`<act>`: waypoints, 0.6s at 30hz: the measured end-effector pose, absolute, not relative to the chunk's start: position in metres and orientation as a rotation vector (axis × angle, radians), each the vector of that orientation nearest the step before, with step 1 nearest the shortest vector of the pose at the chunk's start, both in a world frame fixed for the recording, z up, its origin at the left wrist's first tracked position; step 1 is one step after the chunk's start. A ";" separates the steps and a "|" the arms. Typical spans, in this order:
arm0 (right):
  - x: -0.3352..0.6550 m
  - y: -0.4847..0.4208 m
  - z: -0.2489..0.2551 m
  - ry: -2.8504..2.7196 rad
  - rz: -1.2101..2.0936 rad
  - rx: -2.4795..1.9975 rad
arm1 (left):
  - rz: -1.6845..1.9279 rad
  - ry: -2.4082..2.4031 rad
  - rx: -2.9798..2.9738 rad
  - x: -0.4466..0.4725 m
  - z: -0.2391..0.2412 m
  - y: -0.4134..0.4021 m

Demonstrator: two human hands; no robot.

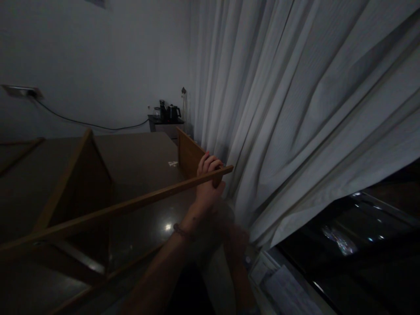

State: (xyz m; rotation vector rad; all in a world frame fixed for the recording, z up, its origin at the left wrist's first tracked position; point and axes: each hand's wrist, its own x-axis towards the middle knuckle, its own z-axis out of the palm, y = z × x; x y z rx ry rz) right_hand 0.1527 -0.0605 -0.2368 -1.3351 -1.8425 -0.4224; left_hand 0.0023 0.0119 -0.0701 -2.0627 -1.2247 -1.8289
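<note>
A brown wooden shelf frame (144, 200) with upright boards rests on a dark grey tabletop (138, 153). My left hand (206, 175), a bracelet at its wrist, is wrapped round the top edge of the frame's end board (189, 153), near the corner with the long rail. The inner board (74, 183) stands farther left. Lower down, beside the table's near right corner, my right hand (235, 243) is smeared by motion and dim. Its fingers do not show clearly, and I cannot tell whether it holds anything.
White curtains (262, 87) hang close along the right. At the back, a black kettle (172, 112) stands on a small cabinet (167, 127). A black cable (98, 127) runs along the wall from a socket (22, 91). Dark window glass (357, 236) shows at the lower right.
</note>
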 end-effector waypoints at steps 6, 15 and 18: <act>0.141 -0.064 -0.242 -1.866 -0.228 -1.414 | -1.824 -1.237 -2.056 0.003 -0.071 0.012; 0.116 -0.071 -0.232 -1.307 0.808 -1.403 | -1.843 -1.192 -2.043 0.004 -0.073 0.014; 0.121 -0.069 -0.226 -1.297 0.896 -1.358 | -1.843 -1.209 -2.038 0.004 -0.073 0.014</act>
